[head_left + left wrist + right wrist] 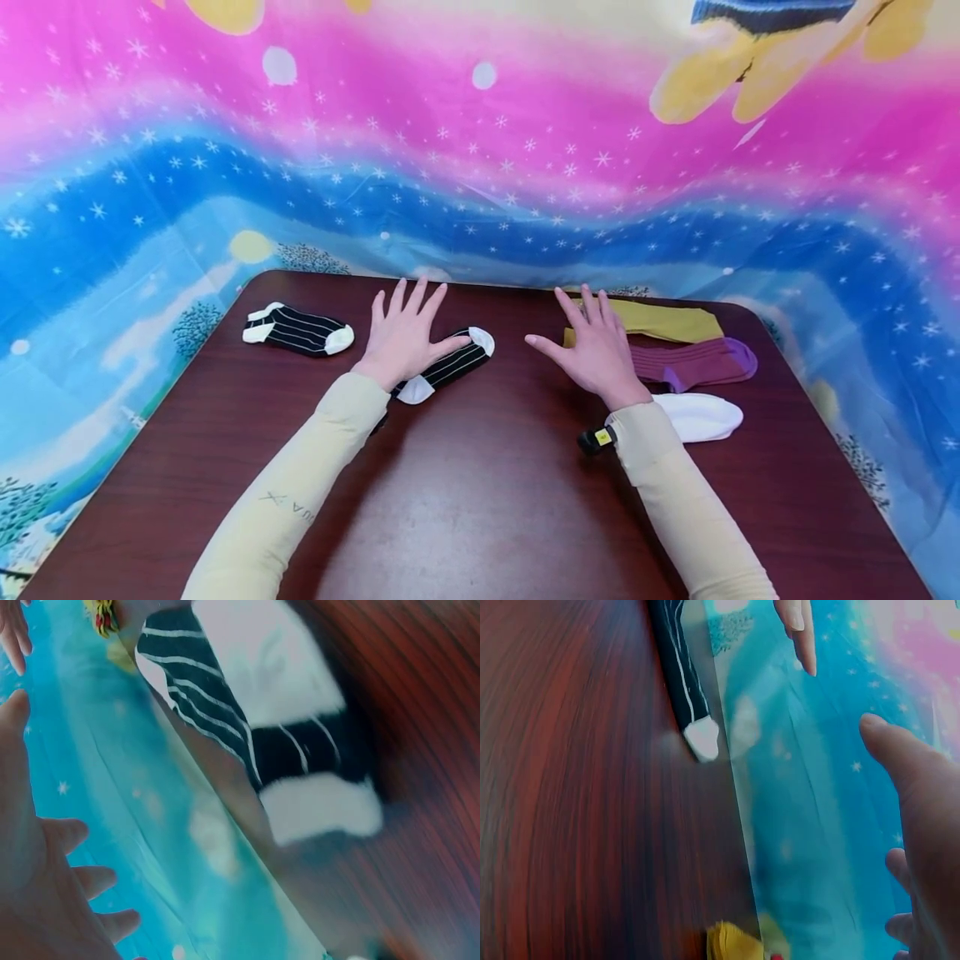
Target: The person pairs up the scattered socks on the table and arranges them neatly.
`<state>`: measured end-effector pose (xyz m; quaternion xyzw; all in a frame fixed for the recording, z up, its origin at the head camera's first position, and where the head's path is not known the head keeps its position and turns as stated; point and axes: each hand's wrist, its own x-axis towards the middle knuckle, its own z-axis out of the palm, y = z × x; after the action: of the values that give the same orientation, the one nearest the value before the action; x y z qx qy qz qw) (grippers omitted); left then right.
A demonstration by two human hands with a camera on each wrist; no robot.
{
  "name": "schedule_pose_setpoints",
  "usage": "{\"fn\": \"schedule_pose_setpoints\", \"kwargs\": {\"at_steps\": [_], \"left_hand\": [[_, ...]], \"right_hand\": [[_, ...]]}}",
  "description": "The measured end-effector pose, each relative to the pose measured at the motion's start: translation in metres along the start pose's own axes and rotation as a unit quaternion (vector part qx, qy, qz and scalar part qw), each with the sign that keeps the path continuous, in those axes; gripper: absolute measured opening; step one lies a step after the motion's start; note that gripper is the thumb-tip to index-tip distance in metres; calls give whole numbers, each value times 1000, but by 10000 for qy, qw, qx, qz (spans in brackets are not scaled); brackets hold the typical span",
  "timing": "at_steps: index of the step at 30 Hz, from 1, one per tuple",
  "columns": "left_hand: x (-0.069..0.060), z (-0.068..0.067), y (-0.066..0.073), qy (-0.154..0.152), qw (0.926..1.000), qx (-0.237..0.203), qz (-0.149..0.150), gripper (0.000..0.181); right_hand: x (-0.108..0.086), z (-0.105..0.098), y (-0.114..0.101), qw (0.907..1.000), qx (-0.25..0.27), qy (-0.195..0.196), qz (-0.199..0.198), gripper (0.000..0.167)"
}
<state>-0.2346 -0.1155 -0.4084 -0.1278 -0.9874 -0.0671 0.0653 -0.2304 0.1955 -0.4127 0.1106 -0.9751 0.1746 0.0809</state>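
My left hand (405, 337) is held with its fingers spread, over part of a black sock with white stripes and a white heel and toe (457, 360). In the left wrist view that striped sock (206, 682) lies apart from the fingers. My right hand (597, 354) is spread too, covering the left ends of a mustard-yellow sock (667, 321) and a maroon sock with purple heel and toe (705, 365). A white sock (705, 417) lies partly behind the right sleeve. Another black striped sock (300, 331) lies at the far left. Both hands hold nothing.
The dark brown wooden table (465, 517) has rounded back corners. A printed cloth (465, 167) with pink and blue bands and snowflakes hangs around its back and sides. Black straps with a small device (596, 439) sit at the right wrist.
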Motion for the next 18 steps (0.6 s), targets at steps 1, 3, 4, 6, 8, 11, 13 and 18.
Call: {"fn": "schedule_pose_setpoints", "kwargs": {"at_steps": [1, 3, 4, 6, 8, 11, 13, 18], "left_hand": [[-1, -1, -3, 19, 10000, 8, -8, 100], [-4, -2, -8, 36, 10000, 23, -36, 100], [-5, -1, -11, 24, 10000, 29, -50, 100], [-9, -1, -17, -21, 10000, 37, -56, 100], [-12, 0, -22, -89, 9999, 52, -66, 99], [-17, 3, -28, -196, 9998, 26, -64, 98], [-20, 5, -32, -263, 9996, 19, -83, 99], [-27, 10, -39, -343, 9994, -26, -74, 98]], "right_hand": [[1, 1, -2, 10000, 20, 14, -30, 100], [2, 4, -6, 10000, 59, 34, -67, 98], [3, 6, -9, 9999, 73, 45, -82, 97], [4, 10, -13, 9999, 108, 35, -124, 96], [4, 14, -18, 9998, 139, -4, -152, 96], [5, 20, -24, 9996, 166, -57, -228, 96], [6, 24, -29, 9995, 180, -82, -265, 97], [8, 32, -40, 9987, 317, -224, -342, 97]]}}
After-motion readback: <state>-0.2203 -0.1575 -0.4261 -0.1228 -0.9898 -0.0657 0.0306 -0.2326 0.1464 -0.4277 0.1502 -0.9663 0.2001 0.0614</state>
